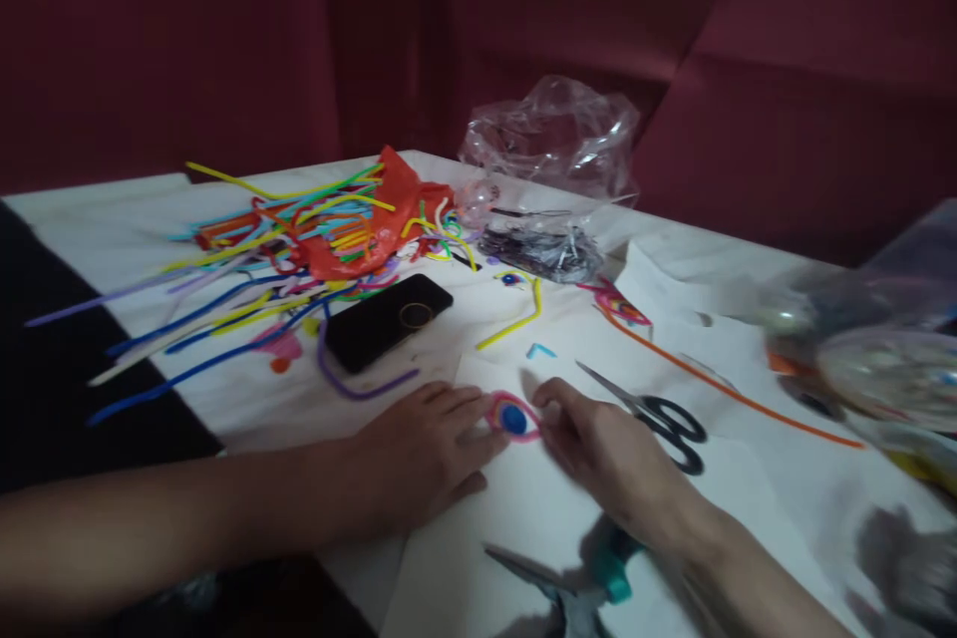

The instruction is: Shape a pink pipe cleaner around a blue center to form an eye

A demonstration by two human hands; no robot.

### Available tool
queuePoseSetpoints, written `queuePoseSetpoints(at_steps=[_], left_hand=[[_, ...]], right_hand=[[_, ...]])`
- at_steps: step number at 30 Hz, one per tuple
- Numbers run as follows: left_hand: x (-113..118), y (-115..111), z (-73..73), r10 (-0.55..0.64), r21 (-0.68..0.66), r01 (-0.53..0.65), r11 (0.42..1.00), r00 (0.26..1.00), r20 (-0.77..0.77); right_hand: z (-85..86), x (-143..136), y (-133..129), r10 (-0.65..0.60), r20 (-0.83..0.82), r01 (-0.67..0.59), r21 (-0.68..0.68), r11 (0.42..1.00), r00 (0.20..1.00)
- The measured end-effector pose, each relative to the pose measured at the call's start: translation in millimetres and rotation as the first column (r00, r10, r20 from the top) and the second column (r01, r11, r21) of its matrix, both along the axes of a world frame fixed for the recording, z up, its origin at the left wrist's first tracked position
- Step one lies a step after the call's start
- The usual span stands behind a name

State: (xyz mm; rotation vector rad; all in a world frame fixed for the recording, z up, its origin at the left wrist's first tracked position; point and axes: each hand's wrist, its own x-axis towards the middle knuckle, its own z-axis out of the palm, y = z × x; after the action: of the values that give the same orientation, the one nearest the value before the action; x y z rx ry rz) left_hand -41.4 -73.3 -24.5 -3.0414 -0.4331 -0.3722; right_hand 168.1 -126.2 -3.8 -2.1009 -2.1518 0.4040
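Note:
An eye shape bent from fuzzy pipe cleaners (514,419), with a pink outline and a blue round centre, lies on white paper between my hands. My left hand (426,449) rests with fingers stretched out flat, its fingertips and thumb at the eye's left end. With fingers curled, my right hand (598,449) grips the eye's right corner; the exact fingertip contact is partly hidden. Just past the right hand lie black-handled scissors (665,424). Below the hands are pliers (560,593) with a teal handle part, partly under my right wrist. Small light-blue pieces (540,351) lie beyond the eye.
Several colourful pipe cleaners (246,309) spill from a red bag (396,209) at the back left, beside a black phone (389,321). Clear plastic bags (553,135) stand behind. An orange pipe cleaner (733,384) and another pink eye shape (620,304) lie right; blurred bagged supplies (897,374) sit farther right.

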Motion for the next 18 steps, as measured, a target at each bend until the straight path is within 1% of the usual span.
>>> queuePoseSetpoints(at_steps=[5,10,14,18], left_hand=[[-2,-2,2.0,-0.002,-0.010,0.002,1.000,1.000,-0.011],[-3,-3,5.4,0.003,-0.037,-0.004,0.999,1.000,-0.022],[-3,-4,4.8,0.020,-0.030,-0.020,0.999,1.000,0.009],[-3,-4,2.0,-0.015,-0.073,0.019,0.997,0.999,0.052]], right_hand=[[-11.7,9,2,0.036,-0.072,-0.035,0.016,0.999,0.997],[-18.1,13,3,0.078,-0.131,-0.070,0.064,0.995,0.988],[-19.4,17,3,0.123,-0.164,-0.106,0.107,0.989,0.979],[-27.3,23,5,0.188,-0.220,-0.161,0.134,0.978,0.957]])
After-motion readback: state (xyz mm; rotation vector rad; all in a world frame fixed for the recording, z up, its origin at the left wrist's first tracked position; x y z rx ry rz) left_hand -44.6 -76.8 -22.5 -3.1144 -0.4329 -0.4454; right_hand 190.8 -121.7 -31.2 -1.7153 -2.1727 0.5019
